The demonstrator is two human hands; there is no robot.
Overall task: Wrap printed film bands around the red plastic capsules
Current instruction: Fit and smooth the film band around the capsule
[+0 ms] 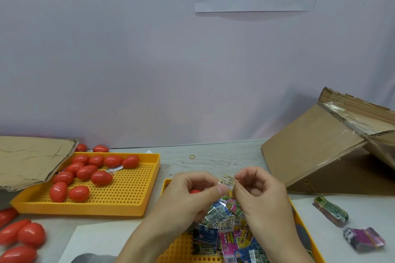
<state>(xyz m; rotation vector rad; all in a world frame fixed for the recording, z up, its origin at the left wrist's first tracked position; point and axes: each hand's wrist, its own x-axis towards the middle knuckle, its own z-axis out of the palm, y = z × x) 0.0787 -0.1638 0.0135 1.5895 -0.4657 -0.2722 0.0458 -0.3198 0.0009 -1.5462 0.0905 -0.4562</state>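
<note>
My left hand (pixel 188 194) and my right hand (pixel 260 196) meet above the near yellow tray (pixel 299 215). Between their fingertips both pinch one small printed film band (pixel 227 181). Curled in my left hand's palm is a red capsule (pixel 194 191), of which only a sliver shows. Under my hands the near tray holds a loose heap of printed film bands (pixel 226 226). Several bare red capsules (pixel 85 173) lie in the far yellow perforated tray (pixel 128 190) at the left, with one loose film band (pixel 114 170) among them.
More red capsules (pixel 21 235) lie on the table at the lower left and behind the far tray (pixel 100 148). Flat cardboard (pixel 32 158) overlaps that tray's left corner. An open cardboard box (pixel 333 147) leans at the right. Two film band bundles (pixel 330 210) (pixel 363 239) and a rubber band (pixel 192 156) lie on the table.
</note>
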